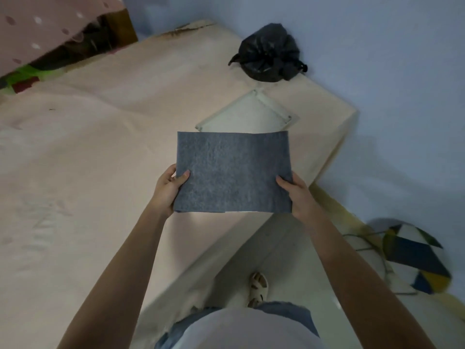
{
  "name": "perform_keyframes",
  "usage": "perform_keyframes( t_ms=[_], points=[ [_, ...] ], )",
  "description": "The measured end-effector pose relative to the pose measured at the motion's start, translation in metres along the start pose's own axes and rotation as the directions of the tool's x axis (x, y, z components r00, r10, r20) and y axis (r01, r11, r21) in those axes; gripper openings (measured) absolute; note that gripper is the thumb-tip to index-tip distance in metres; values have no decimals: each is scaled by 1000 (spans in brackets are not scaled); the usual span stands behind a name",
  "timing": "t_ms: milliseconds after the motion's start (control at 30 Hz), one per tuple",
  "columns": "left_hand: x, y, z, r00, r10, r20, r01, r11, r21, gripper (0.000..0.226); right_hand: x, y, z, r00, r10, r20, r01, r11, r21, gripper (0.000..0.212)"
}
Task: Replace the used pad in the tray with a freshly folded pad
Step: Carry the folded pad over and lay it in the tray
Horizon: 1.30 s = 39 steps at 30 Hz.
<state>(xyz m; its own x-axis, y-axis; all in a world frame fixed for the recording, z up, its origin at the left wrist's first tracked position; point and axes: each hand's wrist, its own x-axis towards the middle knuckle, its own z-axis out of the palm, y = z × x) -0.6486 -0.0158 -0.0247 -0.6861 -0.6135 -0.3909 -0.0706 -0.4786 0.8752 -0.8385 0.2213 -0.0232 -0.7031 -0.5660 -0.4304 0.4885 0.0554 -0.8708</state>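
Observation:
A grey folded felt pad (234, 172) is held flat in the air over the bed's corner. My left hand (167, 190) grips its left edge, thumb on top. My right hand (298, 196) grips its right edge, thumb on top as well. Just beyond the pad lies a white square tray (274, 107) on the mattress; its near part is hidden by the pad, and the visible inside looks bare and pale.
A tied black plastic bag (269, 52) sits on the mattress (88, 152) past the tray, near the blue wall. A patterned stool (415, 255) stands on the floor at right. My sandalled foot (258, 288) is beside the bed.

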Motion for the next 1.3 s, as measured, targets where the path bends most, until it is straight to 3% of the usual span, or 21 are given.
perform_keyframes(
  t_ms=[233, 500, 700, 900, 1300],
  points=[
    [21, -26, 106, 1000, -15, -25, 15, 1000, -8, 22, 15, -46, -95, 1000, 11, -14, -11, 1000, -7, 35],
    [46, -25, 161, 1000, -1, -12, 1, 999, 33, 20, 46, -66, -145, 1000, 10, 2, -10, 1000, 26, 40],
    [82, -22, 178, 999, -15, -44, 15, 1000, 19, 18, 82, -70, -155, 999, 47, 1, -47, 996, 74, 38],
    [134, -19, 181, 996, -26, -80, 25, 1000, -18, 15, 143, -92, -150, 997, 79, -15, -79, 997, -5, 40],
    [197, -11, 176, 951, -47, -305, 12, 993, -115, 14, 259, -136, -114, 974, 153, 166, -132, 982, -132, 25]
  ],
)
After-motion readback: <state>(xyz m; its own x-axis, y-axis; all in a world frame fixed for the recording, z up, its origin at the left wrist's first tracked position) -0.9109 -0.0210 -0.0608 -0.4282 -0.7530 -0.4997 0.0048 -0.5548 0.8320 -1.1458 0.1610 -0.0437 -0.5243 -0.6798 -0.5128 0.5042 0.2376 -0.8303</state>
